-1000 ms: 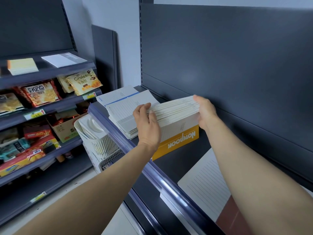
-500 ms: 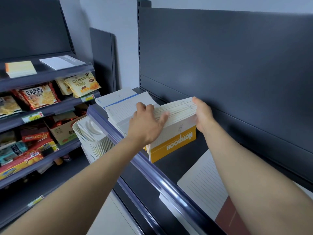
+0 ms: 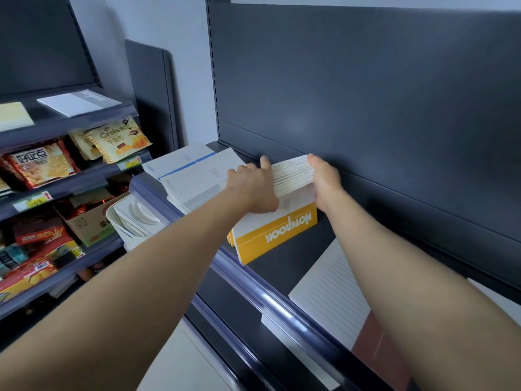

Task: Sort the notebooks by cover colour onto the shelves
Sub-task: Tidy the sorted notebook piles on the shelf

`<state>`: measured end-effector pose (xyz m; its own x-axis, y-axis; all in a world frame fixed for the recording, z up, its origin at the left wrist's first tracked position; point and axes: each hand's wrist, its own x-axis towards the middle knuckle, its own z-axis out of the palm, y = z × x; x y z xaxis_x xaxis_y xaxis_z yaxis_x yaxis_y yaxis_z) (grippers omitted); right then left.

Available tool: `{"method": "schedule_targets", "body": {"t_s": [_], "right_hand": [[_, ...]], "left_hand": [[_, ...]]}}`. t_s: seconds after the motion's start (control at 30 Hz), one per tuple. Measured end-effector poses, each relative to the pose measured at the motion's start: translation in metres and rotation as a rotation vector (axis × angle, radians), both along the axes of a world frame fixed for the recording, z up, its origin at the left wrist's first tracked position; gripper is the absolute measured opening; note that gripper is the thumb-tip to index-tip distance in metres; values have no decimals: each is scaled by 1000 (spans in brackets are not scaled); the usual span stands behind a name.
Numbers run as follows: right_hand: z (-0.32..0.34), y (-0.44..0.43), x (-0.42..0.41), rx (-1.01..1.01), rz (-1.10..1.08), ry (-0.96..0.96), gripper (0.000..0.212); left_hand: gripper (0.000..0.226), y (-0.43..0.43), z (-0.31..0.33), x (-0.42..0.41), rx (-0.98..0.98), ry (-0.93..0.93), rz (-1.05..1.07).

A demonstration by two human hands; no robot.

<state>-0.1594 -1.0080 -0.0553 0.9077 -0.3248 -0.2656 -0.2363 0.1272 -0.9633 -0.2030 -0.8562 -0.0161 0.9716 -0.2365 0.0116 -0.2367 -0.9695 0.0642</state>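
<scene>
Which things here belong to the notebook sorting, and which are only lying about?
Job:
upright yellow-covered notebook stack
left hand
right hand
flat blue-striped notebook pile
dark metal shelf

Lying about:
croissant snack packet
white plastic basket

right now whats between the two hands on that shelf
In the head view, the stack of yellow notebooks stands on edge between the left hand and right hand, both pressed against it.

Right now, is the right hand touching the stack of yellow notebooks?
Touching. In the head view the right hand presses flat against the right end of the stack of yellow notebooks, with no gap; the left hand holds the opposite end.
</scene>
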Motion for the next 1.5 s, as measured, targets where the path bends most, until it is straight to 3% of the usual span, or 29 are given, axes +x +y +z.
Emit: {"method": "schedule_targets", "body": {"t_s": [0.1,0.2,0.27,0.37,0.47,0.7,0.9,1.03,1.3,1.5], "right_hand": [[8,3,-7,-31,-35,14,32],[21,-1,-12,-23,-67,-9,69],[25,-7,-15,-31,-153,-1,86],[24,-14,-26,-125,-181,97,77],[18,-12,-32,-54,-44,218,52],[-3,14,-49,-166,37,448,3],[-4,24,-47,-274,-9,478,7],[-2,34,-46,-300,-57,563,9],[11,51,-62,-266,-52,650,16],[15,60,-71,-307,-89,645,20]], "left_hand": [[42,7,3,4,-106,29,-32],[38,11,10,10,-243,108,-18],[38,17,14,19,-439,219,27],[56,28,15,32,-882,466,107],[36,35,0,35,-1078,734,155],[26,46,-51,30,-1009,1036,224],[36,45,-38,45,-757,1016,80],[33,36,-32,48,-538,901,-43],[18,38,-34,56,-534,903,-97],[23,40,-31,49,-459,854,-172]]}}
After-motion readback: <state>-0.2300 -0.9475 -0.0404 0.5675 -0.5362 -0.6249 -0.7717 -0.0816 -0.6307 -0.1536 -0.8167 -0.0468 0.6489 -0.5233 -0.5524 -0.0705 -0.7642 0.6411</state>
